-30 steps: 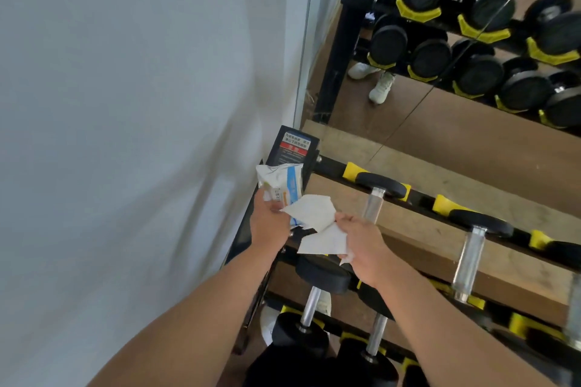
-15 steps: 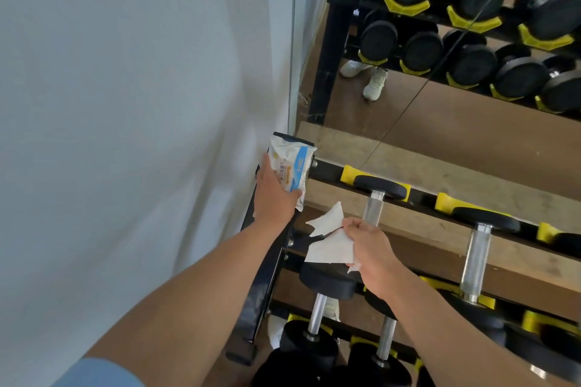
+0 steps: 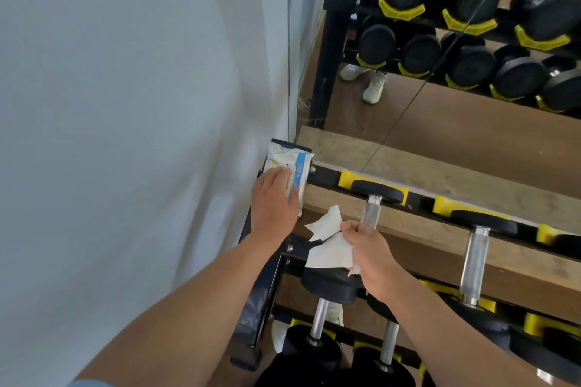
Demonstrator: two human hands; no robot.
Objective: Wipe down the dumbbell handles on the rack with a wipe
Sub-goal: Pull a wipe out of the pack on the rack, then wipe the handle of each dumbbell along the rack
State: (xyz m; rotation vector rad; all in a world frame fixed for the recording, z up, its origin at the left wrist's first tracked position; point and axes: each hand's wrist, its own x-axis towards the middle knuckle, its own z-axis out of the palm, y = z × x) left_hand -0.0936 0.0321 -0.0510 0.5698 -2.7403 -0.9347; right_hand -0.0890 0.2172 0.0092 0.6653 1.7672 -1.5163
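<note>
A black dumbbell rack (image 3: 327, 177) with yellow cradles holds dumbbells on tiers. My right hand (image 3: 372, 256) is closed on a crumpled white wipe (image 3: 330, 245), just beside the lower end of the nearest top-tier chrome handle (image 3: 370, 211). My left hand (image 3: 275, 201) lies flat with its fingers on a white and blue wipe packet (image 3: 290, 166), which rests on the rack's top left corner. A second chrome handle (image 3: 474, 264) stands further right. Two lower-tier handles (image 3: 319, 317) show below my right hand.
A pale wall (image 3: 125, 104) runs close along the left of the rack. A mirror (image 3: 440, 88) behind the rack reflects dumbbells, white shoes and brown floor. A wooden ledge (image 3: 408, 166) lies between rack and mirror.
My left hand has carried the packet up and away from the wipe and set it on the rack's corner. My right hand with the wipe has stayed by the first handle.
</note>
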